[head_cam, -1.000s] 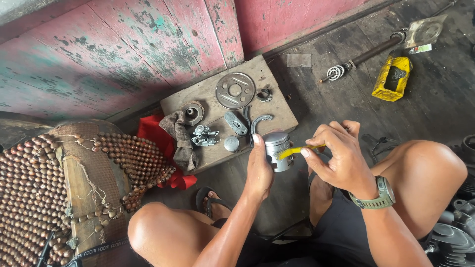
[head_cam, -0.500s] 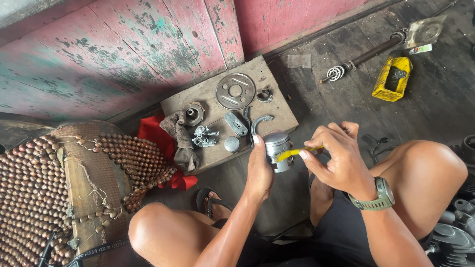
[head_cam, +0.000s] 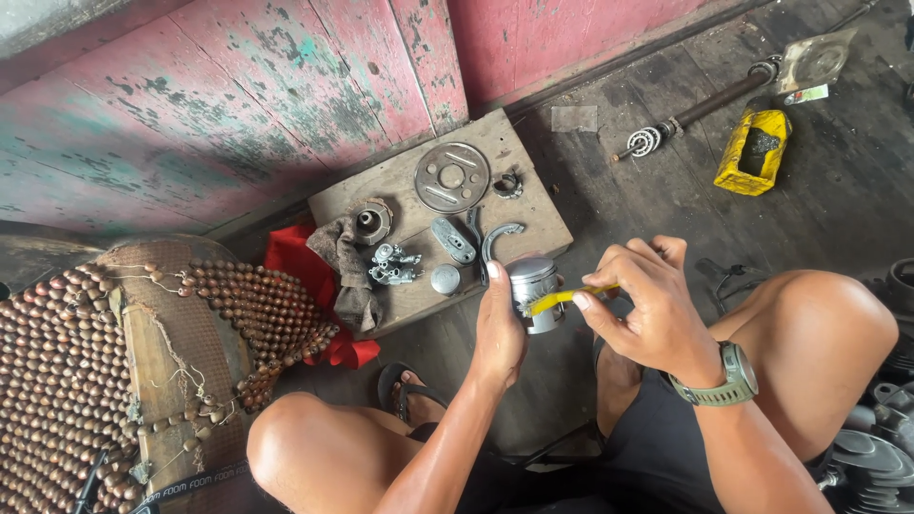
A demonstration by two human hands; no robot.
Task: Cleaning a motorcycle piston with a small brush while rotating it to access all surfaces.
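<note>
Seated low on a dark workshop floor, a person holds a small silver metal piston (head_cam: 535, 293) upright in the left hand (head_cam: 500, 328), fingers wrapped round its side, just above the near edge of a wooden board (head_cam: 400, 186). The right hand (head_cam: 645, 314), a green watch (head_cam: 728, 376) on its wrist, is closed on a thin yellow tool (head_cam: 564, 298) whose tip touches the piston's side. On the board lie a round perforated metal disc (head_cam: 451, 177), a curved metal arm (head_cam: 499, 238), a small carburettor-like part (head_cam: 392, 265), a grey oval cover (head_cam: 453, 240) and a dirty rag (head_cam: 347, 266), with a red cloth (head_cam: 290, 257) beside it. A wooden-beaded seat cover (head_cam: 67, 381) lies to the left. Well apart, near the peeling pink wall (head_cam: 190, 114), a drive shaft (head_cam: 700, 107) and a yellow container (head_cam: 754, 150) rest on the floor.
</note>
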